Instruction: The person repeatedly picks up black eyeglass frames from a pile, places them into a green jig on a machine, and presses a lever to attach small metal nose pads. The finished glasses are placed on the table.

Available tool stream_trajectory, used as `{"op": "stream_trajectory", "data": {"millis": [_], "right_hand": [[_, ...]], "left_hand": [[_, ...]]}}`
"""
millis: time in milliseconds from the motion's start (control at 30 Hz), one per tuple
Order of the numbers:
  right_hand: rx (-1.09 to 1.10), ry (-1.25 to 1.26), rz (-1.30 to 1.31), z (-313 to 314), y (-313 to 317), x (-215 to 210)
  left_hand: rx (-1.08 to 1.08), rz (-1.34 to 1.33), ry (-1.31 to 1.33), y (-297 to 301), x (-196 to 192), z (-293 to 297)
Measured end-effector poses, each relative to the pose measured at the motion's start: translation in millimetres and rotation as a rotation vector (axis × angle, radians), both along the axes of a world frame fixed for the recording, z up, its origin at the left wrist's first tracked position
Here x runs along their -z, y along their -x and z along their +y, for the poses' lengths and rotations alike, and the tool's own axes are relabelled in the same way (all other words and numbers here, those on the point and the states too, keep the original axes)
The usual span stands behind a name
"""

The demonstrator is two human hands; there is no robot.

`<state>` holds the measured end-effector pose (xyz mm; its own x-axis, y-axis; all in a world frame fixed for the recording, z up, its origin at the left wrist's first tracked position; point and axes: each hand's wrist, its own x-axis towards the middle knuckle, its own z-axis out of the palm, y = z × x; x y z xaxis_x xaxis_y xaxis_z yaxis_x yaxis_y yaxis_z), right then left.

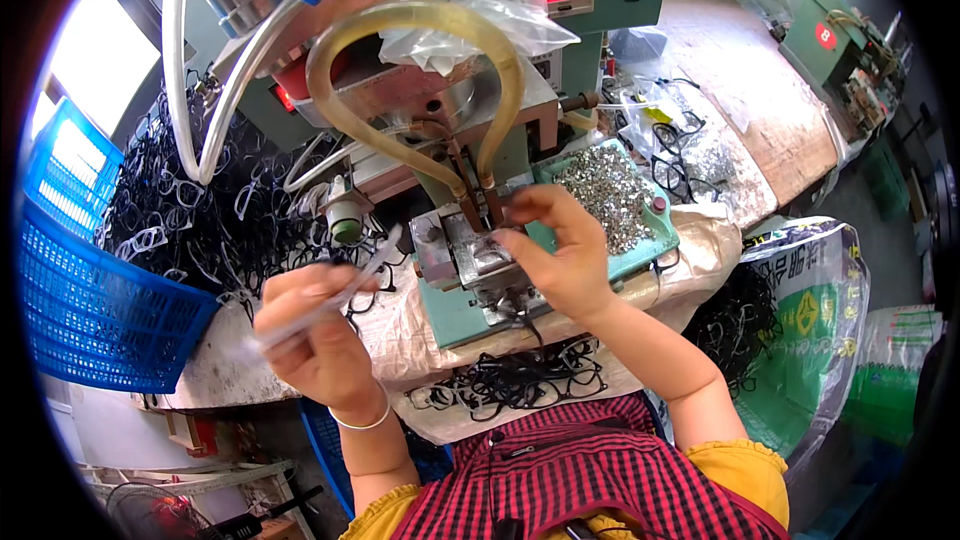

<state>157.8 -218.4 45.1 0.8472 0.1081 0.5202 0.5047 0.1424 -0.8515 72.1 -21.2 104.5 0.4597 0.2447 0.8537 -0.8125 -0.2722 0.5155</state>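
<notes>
My left hand is closed around a slim, translucent plastic strip, blurred by motion, that slants up toward the machine. It is held in the air just left of the metal fixture. My right hand reaches to that fixture, thumb and index finger bent together at its right side. Whatever is between those fingertips is too small or hidden to make out. Two copper-coloured electrodes come down onto the fixture, fed by a looped yellowish hose.
A green tray of small shiny metal parts stands right of the fixture. Black eyeglass frames are heaped at the left beside blue baskets. More black frames lie along the front edge. A green-and-white sack stands at right.
</notes>
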Motion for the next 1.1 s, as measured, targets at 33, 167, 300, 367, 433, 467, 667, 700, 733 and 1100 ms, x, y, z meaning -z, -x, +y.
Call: {"op": "stream_trajectory", "data": {"millis": [33,167,300,367,433,467,667,700,733,1100], "right_hand": [[-0.054,-0.101,0.11,7,4,-2],[-0.124,-0.185,0.184,13,7,-4],[-0.082,-0.183,0.203,14,10,-1],[-0.074,-0.191,0.211,14,12,-1],[-0.065,-0.153,0.207,9,22,-10],[-0.055,-0.131,0.206,7,28,-16],[0.435,0.803,-0.232,-69,0,15],[0.562,0.925,-0.2,-81,-10,34],[0.688,1.046,-0.16,-90,-16,50],[0.53,0.405,0.048,-113,-49,73]], "left_hand": [[-0.088,0.027,-0.172,-5,-8,0],[-0.096,0.033,-0.127,-16,-9,0],[-0.078,0.064,-0.054,-18,-11,-8],[-0.067,0.083,-0.056,-19,-10,-7],[-0.061,0.058,-0.098,-17,-11,-7],[-0.045,0.017,-0.133,-14,-9,-2],[-0.013,0.113,-0.583,11,22,-19],[0.001,0.112,-0.64,5,29,-24],[0.017,0.115,-0.698,-1,34,-29],[0.003,0.105,-0.747,-2,34,-36]]}}
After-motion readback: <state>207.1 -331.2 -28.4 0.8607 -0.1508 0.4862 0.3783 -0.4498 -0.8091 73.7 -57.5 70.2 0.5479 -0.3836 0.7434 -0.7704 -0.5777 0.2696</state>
